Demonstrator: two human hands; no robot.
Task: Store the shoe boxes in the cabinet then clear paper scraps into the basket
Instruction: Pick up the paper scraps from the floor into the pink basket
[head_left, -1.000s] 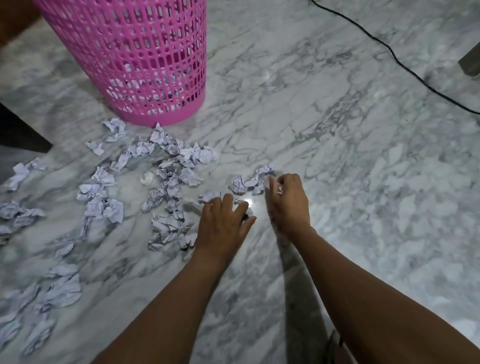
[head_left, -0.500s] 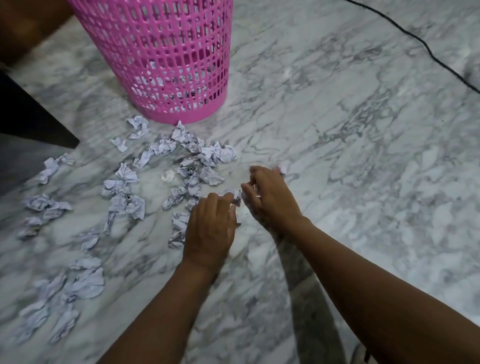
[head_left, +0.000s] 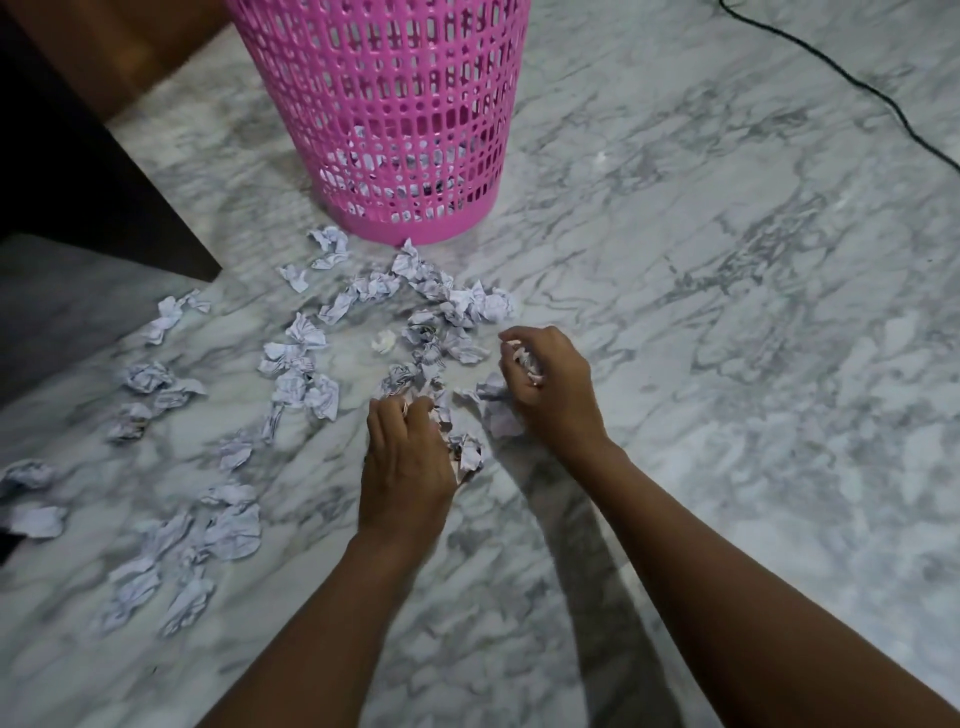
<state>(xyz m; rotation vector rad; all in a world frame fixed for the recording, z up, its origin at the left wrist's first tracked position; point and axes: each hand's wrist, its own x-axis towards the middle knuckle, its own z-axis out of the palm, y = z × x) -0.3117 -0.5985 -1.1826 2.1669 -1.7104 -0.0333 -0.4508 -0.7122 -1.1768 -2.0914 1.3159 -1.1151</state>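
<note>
Hands (head_left: 550, 384) (both) around paper scraps (head_left: 467, 452)

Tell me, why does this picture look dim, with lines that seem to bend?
Head view: soft, dim light, with a dark shadow under the right forearm; the wide lens bows the floor; the scraps and both hands look slightly smeared.

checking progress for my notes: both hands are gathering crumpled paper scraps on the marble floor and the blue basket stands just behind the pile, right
Not quite: the basket is pink, not blue, as the head view shows. The rest holds: the left hand and right hand are gathering crumpled paper scraps on the marble floor, the basket just behind the pile.
</note>
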